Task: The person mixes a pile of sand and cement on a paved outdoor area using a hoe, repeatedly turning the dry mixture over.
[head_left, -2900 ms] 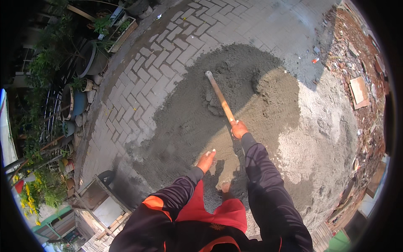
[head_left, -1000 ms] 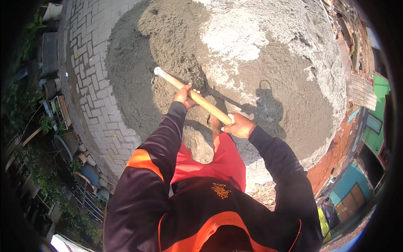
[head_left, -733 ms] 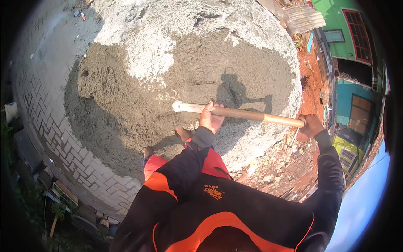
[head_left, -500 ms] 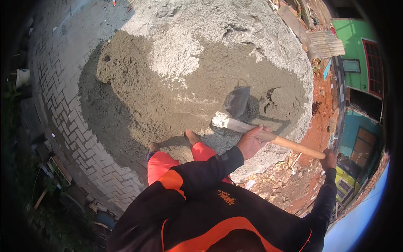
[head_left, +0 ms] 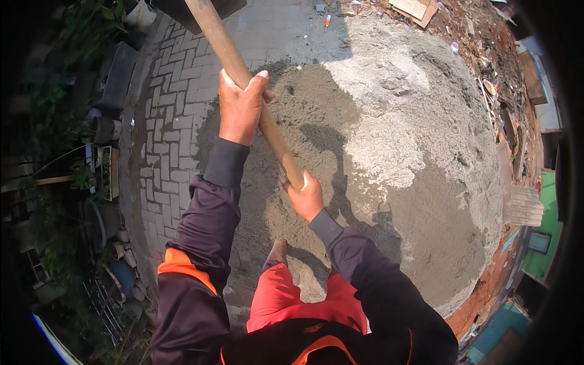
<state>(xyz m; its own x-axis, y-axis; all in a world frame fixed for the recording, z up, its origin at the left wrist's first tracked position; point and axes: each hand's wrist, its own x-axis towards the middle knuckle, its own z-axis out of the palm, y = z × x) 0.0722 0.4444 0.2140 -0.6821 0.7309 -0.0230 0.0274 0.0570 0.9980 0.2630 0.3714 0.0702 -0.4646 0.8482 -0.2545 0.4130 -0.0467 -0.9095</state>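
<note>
Currently both grips are closed around the long round brown wooden handle (head_left: 273, 136): left hand (head_left: 239, 108) up toward the dark flat metal blade (head_left: 232, 6), right hand (head_left: 306, 198) at the near end, spaced probably for leverage. Handle slants above the damp grey sandy mix (head_left: 321, 100), blade at the upper edge of view. Left forearm (head_left: 211, 213) points forward; right forearm (head_left: 365, 255) angles inward.
</note>
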